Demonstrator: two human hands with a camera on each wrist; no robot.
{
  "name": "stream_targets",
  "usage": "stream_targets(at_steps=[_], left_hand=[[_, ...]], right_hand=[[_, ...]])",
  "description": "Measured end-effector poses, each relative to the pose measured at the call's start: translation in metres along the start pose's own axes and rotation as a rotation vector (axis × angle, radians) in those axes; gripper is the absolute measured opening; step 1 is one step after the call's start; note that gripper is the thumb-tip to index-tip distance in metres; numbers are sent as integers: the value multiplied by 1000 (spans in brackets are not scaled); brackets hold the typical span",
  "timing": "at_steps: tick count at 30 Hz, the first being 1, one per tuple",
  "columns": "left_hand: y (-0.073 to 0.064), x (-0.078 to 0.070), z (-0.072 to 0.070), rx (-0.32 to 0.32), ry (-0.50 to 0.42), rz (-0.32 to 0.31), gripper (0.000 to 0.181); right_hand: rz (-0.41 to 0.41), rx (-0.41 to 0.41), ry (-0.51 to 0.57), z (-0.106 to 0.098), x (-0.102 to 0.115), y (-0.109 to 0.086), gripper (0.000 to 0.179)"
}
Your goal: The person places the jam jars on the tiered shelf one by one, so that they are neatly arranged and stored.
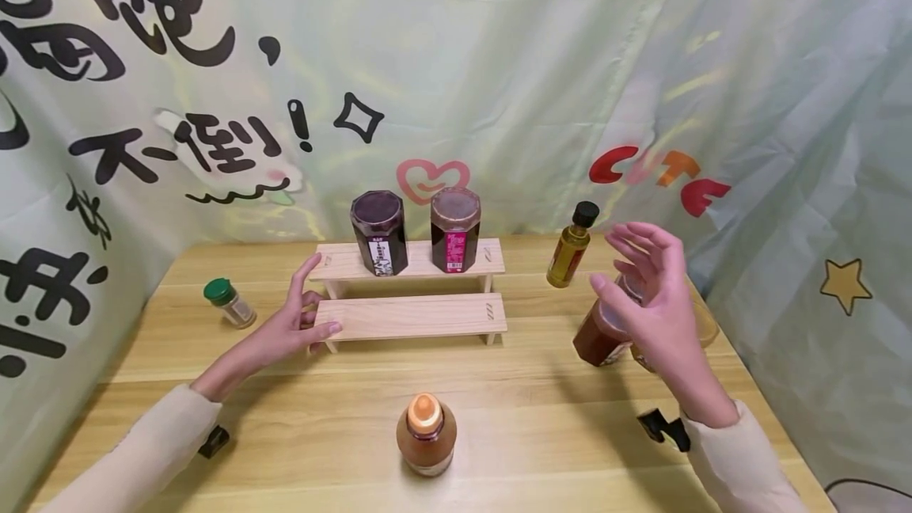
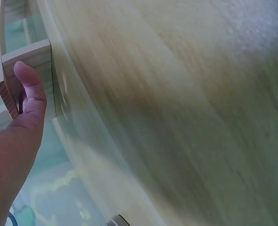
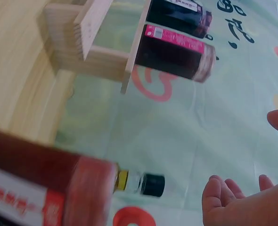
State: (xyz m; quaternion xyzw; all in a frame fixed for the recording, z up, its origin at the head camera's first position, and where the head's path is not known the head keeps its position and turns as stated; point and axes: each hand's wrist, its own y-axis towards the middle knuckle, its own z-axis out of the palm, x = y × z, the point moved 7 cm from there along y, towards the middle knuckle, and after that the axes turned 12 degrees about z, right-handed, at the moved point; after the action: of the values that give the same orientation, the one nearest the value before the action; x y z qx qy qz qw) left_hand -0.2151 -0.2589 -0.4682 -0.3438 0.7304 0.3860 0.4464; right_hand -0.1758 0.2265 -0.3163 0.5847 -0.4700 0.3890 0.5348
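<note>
My left hand (image 1: pixel 288 323) grips the left end of a two-step wooden rack (image 1: pixel 413 317), thumb on the lower step and index finger reaching to the upper one. In the left wrist view the thumb (image 2: pixel 30 82) lies along the rack's end. Two dark jars, one with a white label (image 1: pixel 381 248) and one with a pink label (image 1: pixel 456 244), stand on the upper step; the lower step is bare. My right hand (image 1: pixel 659 299) is raised over a red-brown jar (image 1: pixel 597 339), its fingers spread and loosely bent, holding nothing. The hand partly hides this jar.
A sauce bottle with an orange cap (image 1: pixel 426 438) stands at the table's front middle. Right of the rack is a small oil bottle with a black cap (image 1: pixel 570 252). A green-capped shaker (image 1: pixel 231 305) stands at left. Another container (image 1: pixel 705 324) is half hidden behind my right hand.
</note>
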Motion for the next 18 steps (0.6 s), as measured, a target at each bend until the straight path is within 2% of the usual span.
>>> stream_targets(at_steps=[10,18], left_hand=[[1,-2,0,8,7,42,116],[0,-1,-1,11,0,41,117]], right_hand=[[-20,-81,-83,-41,-12,-19,71],[30,-196,-164,-70,-31,-32,68]])
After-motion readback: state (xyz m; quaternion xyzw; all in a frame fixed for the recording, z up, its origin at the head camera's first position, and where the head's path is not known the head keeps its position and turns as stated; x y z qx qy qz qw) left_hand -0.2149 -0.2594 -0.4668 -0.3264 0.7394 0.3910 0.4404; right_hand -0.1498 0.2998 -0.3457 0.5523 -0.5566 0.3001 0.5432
